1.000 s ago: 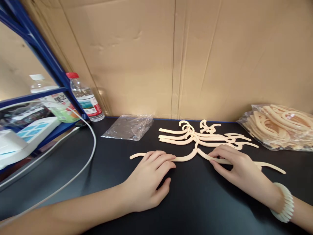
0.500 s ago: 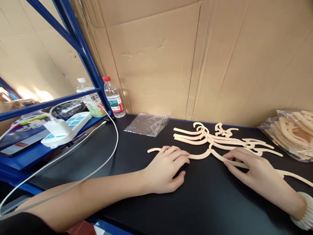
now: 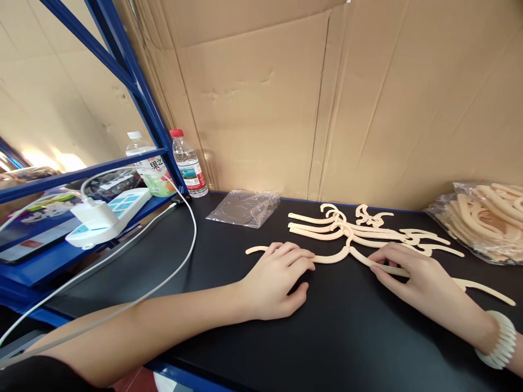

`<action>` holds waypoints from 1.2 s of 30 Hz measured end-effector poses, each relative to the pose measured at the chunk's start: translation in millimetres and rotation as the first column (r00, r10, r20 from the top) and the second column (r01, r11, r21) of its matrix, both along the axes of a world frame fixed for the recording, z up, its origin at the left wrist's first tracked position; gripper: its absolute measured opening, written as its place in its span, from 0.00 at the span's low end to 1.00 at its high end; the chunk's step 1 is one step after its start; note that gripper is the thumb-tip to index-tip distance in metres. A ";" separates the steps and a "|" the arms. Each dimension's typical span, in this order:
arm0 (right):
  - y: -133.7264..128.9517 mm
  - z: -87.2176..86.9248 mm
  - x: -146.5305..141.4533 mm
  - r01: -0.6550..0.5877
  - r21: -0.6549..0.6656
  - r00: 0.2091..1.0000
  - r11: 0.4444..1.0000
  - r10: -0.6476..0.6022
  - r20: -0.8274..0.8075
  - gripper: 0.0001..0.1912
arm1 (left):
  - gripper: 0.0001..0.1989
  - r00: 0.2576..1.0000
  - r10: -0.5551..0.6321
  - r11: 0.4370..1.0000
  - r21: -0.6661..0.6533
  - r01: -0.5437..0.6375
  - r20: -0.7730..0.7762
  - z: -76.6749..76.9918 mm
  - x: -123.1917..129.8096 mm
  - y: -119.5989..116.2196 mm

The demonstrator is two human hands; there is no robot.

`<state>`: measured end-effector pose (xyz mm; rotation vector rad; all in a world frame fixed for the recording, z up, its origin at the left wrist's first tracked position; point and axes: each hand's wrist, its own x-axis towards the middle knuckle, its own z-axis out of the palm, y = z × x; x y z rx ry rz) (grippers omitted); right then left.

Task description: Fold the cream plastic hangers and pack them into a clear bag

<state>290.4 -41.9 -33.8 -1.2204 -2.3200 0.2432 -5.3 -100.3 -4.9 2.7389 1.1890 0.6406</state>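
The cream hanger lies on the desk; your right hand pinches it at four o'clock from its joint, your left hand covers it at nine, grip unclear.

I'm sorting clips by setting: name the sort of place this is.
Perhaps a workshop corner: a black table before a cardboard wall, pale curved pieces laid out, and a bag of similar ones.
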 end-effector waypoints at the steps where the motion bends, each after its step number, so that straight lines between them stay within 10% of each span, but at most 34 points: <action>1: 0.1 -0.1 0.0 -0.002 0.001 1.000 1.000 0.002 -0.002 0.09 | 0.12 1.000 0.001 1.000 -0.003 -0.001 0.001 0.1 0.1 -0.1; 18: 18.9 41.0 13.9 0.156 0.089 0.973 0.984 -0.137 -0.184 0.11 | 0.15 0.997 -0.058 0.998 -0.022 0.059 0.050 0.1 -2.9 2.7; 28: 99.8 62.6 59.3 0.132 -0.037 0.936 0.991 -0.112 0.333 0.10 | 0.17 0.988 -0.116 0.993 -0.014 0.118 0.097 0.0 -5.4 4.0; 36: 115.1 60.4 37.5 0.066 -0.008 0.880 0.998 -0.054 0.472 0.15 | 0.15 0.982 -0.159 0.987 0.026 0.157 0.098 -2.9 -6.7 4.6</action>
